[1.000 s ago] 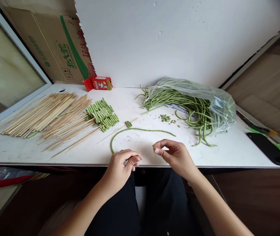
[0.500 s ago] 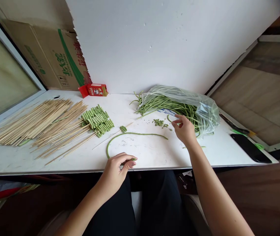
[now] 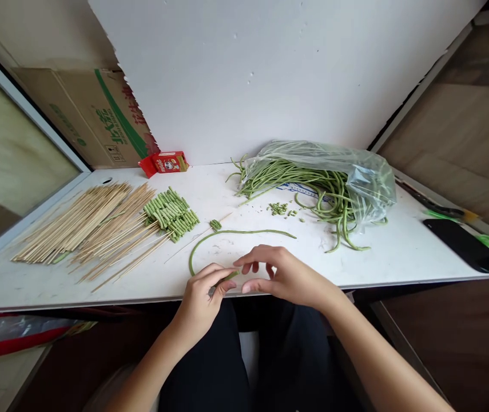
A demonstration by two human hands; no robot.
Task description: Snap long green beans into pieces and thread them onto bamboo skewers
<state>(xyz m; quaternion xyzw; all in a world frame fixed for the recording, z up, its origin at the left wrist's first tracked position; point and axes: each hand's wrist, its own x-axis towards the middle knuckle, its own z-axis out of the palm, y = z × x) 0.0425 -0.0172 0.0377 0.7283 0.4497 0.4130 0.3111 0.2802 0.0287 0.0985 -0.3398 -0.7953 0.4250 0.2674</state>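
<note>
My left hand [image 3: 206, 294] pinches one end of a long green bean [image 3: 244, 232] near the table's front edge; the rest of the bean curves back over the tabletop. My right hand [image 3: 276, 273] is just to the right of that end, thumb and fingers apart, with nothing seen between them. Behind the bean lies a skewer with a small row of bean pieces [image 3: 215, 225]. To its left is a stack of skewered cut beans [image 3: 170, 213]. Small bean scraps [image 3: 278, 209] are scattered farther back.
Bare bamboo skewers [image 3: 76, 220] cover the left side. A clear plastic bag [image 3: 368, 177] of long beans [image 3: 295, 174] lies at the back right. A black phone [image 3: 469, 245] rests at the right edge, a red box [image 3: 171, 162] by the wall, and a cardboard carton [image 3: 85, 117] behind.
My right hand has come from beside the bagged beans toward my left hand at the front, and its fingers have spread. My left hand still pinches the bean end. The view has shifted slightly.
</note>
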